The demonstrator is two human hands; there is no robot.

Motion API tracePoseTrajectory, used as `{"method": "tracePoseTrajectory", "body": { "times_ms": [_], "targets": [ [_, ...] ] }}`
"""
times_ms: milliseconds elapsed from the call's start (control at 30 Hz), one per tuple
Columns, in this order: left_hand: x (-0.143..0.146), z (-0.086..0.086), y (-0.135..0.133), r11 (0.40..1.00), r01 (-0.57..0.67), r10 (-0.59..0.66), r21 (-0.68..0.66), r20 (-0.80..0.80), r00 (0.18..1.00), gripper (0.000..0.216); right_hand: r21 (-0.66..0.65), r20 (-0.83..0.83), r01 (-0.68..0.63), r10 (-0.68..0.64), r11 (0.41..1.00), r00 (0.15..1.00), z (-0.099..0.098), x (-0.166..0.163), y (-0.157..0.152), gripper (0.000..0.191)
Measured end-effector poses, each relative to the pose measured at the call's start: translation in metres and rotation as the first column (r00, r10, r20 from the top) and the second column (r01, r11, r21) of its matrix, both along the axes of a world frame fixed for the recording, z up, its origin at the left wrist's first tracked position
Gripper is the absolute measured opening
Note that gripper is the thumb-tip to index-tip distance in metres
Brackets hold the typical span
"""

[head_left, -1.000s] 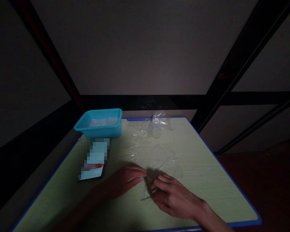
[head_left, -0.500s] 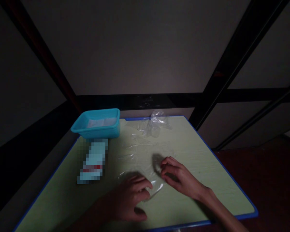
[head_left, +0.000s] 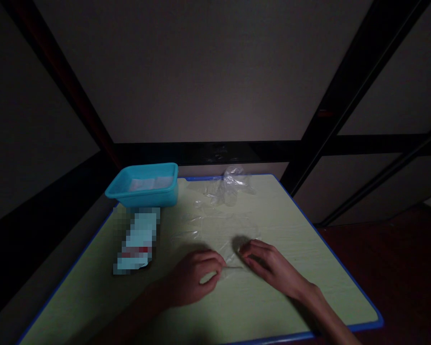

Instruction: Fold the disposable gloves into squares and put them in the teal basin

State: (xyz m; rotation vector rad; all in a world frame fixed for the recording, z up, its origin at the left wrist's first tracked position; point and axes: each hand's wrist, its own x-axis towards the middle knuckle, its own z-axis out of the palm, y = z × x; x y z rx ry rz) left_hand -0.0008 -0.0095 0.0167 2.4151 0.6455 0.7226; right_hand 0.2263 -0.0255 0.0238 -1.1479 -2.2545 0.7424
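A clear plastic bag [head_left: 226, 230] lies spread on the pale table, its near edge running between my two hands. My left hand [head_left: 199, 275] pinches that near edge between thumb and fingers. On the other side, my right hand [head_left: 260, 258] has its fingers curled together at the bag's near right part, thumb and fingertips meeting on the thin film. Farther back, a crumpled clear plastic bag [head_left: 235, 179] sits near the table's far edge.
At the back left stands a turquoise plastic basket [head_left: 151, 199] with white sheets [head_left: 151, 183] inside. A blurred-out pale packet [head_left: 140, 239] with a red mark lies before it. The table [head_left: 309, 282] has a blue rim; a panelled wall [head_left: 208, 72] rises behind.
My left hand has moved slightly up and closed its thumb and fingers on the bag's near edge. My right hand has shifted slightly down, its fingers closing. The near edge now looks straighter.
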Motion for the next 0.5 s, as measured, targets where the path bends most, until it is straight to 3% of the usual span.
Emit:
{"method": "tracePoseTrajectory", "body": {
  "times_ms": [133,200,500],
  "targets": [
    [0.014,-0.004,0.021,0.945,-0.157,0.173,-0.288,0.032,0.984,0.013,-0.005,0.003,0.015,-0.015,1.000,1.000,0.000,0.000,-0.001,0.017],
    [0.020,-0.010,0.029,0.913,-0.217,0.244,-0.346,0.034,0.969,0.012,0.001,-0.007,0.022,-0.022,1.000,1.000,-0.002,0.001,-0.001,0.017],
    [0.026,-0.029,0.041,0.865,-0.403,0.435,-0.298,0.047,0.899,0.019,0.112,0.033,-0.107,0.103,0.988,0.994,-0.007,0.003,-0.002,0.019]
  ]
}}
